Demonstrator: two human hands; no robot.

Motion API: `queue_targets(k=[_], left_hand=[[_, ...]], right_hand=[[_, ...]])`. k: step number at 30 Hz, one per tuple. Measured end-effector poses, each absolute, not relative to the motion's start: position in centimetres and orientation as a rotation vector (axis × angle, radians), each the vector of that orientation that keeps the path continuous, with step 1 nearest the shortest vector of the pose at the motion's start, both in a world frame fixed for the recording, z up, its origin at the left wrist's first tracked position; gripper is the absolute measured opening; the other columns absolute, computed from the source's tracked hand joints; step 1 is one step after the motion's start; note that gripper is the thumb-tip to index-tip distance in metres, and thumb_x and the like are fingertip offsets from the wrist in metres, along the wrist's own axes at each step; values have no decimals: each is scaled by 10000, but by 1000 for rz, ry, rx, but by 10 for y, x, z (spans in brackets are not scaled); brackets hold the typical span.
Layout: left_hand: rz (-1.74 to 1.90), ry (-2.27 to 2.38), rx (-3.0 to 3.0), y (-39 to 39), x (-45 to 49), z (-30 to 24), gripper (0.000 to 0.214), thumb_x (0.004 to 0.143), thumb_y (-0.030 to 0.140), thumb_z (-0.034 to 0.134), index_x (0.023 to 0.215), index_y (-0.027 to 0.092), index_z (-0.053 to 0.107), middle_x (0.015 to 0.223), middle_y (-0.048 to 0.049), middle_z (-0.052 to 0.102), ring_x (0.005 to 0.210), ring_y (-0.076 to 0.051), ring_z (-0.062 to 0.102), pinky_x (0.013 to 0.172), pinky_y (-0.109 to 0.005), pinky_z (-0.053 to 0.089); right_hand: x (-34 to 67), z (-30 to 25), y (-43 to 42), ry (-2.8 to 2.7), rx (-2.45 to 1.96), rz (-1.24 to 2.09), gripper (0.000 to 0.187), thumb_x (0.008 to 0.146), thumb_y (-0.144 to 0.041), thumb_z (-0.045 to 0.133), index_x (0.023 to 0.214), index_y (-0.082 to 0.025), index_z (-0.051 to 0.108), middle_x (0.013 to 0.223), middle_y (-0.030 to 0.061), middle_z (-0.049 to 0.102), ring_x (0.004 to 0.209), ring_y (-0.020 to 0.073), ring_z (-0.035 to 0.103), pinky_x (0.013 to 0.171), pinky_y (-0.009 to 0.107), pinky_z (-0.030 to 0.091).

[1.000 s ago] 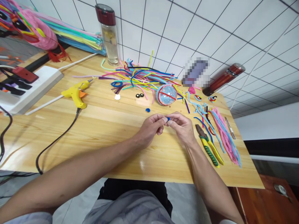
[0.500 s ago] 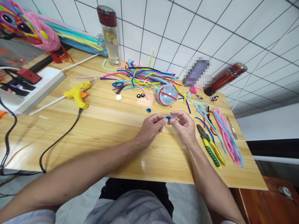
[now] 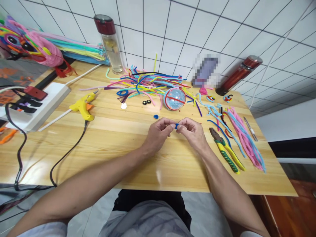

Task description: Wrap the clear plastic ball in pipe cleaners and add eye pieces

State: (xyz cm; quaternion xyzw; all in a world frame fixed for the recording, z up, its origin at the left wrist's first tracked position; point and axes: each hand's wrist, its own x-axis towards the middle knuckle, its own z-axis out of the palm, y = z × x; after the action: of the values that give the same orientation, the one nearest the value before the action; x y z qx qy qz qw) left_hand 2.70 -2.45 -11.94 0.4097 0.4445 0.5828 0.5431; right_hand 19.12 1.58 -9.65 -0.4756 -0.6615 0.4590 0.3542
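My left hand (image 3: 159, 131) and my right hand (image 3: 192, 131) meet fingertip to fingertip over the wooden table (image 3: 118, 144). Between them they pinch a small blue coil of pipe cleaner (image 3: 176, 125). A second small blue coil (image 3: 155, 116) lies on the table just beyond my left hand. Behind the hands rests a clear ball wrapped in red and blue pipe cleaner (image 3: 175, 98). Two black rings (image 3: 146, 102) and a small white disc (image 3: 123, 106) lie to its left.
A yellow glue gun (image 3: 82, 107) with a black cord lies at the left, near a white power strip (image 3: 37, 105). Yellow-green pliers (image 3: 225, 149) and pink and blue pipe cleaners (image 3: 243, 138) lie at the right. A pile of coloured pipe cleaners (image 3: 145, 82) and two red-capped bottles (image 3: 110, 42) stand at the back.
Both hands have stayed together on the blue coil, fingers shifting slightly. The camera has turned a little left, so everything sits further right in the picture.
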Motion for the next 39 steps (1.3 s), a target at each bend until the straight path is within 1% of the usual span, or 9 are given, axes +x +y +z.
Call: queue_targets(k=[2, 7, 12, 16, 23, 28, 35, 39], left_hand=[[1370, 1062, 978, -23, 26, -121, 266, 812, 422, 760, 878, 166, 734, 687, 14, 656, 556, -79, 502, 546, -236, 406], [1348, 1093, 950, -23, 27, -123, 291, 797, 434, 783, 915, 170, 746, 672, 26, 625, 566, -81, 478, 549, -237, 386], [1257, 1095, 911, -24, 27, -118, 297, 775, 445, 789, 840, 163, 723, 625, 42, 575, 539, -73, 425, 525, -234, 338], [1224, 1140, 960, -25, 25, -115, 302, 772, 457, 769, 814, 164, 709, 599, 50, 544, 542, -79, 413, 534, -237, 340], [1243, 1172, 1077, -26, 24, -115, 247, 822, 415, 731, 816, 169, 707, 634, 43, 565, 561, -85, 439, 537, -229, 351], [1227, 1191, 1132, -25, 22, -115, 220, 847, 389, 701, 802, 174, 695, 633, 42, 572, 553, -88, 443, 542, -234, 357], [1104, 1193, 1267, -18, 13, -119, 232, 868, 403, 673, 816, 181, 716, 664, 37, 609, 556, -94, 453, 559, -240, 358], [1048, 1234, 1383, -16, 9, -113, 199, 862, 351, 658, 769, 188, 725, 656, 33, 636, 587, -106, 485, 602, -242, 379]], right_hand=[[190, -97, 15, -1699, -1209, 1185, 195, 805, -394, 731, 797, -213, 657, 658, -24, 663, 605, 135, 619, 596, 263, 468], [187, -99, 13, -1636, -1142, 1132, 184, 785, -363, 747, 885, -227, 673, 687, -30, 669, 619, 136, 643, 610, 269, 506], [187, -102, 11, -1700, -1160, 986, 120, 798, -323, 709, 870, -230, 685, 724, -12, 699, 657, 146, 670, 639, 281, 533], [185, -101, 9, -1736, -1154, 901, 85, 783, -278, 690, 849, -225, 681, 744, -6, 717, 645, 145, 677, 652, 286, 549], [185, -98, 7, -1766, -1190, 829, 66, 761, -242, 674, 825, -229, 683, 719, -3, 705, 622, 147, 649, 630, 288, 533], [185, -96, 6, -1770, -1191, 821, 63, 748, -240, 671, 809, -237, 685, 722, 1, 691, 645, 157, 643, 662, 308, 546], [193, -97, 11, -1876, -1146, 892, 71, 772, -251, 676, 832, -236, 709, 747, 9, 698, 697, 166, 653, 671, 305, 535], [198, -96, 15, -1963, -1129, 940, 88, 788, -238, 660, 855, -226, 715, 763, 12, 712, 716, 163, 656, 676, 301, 528]])
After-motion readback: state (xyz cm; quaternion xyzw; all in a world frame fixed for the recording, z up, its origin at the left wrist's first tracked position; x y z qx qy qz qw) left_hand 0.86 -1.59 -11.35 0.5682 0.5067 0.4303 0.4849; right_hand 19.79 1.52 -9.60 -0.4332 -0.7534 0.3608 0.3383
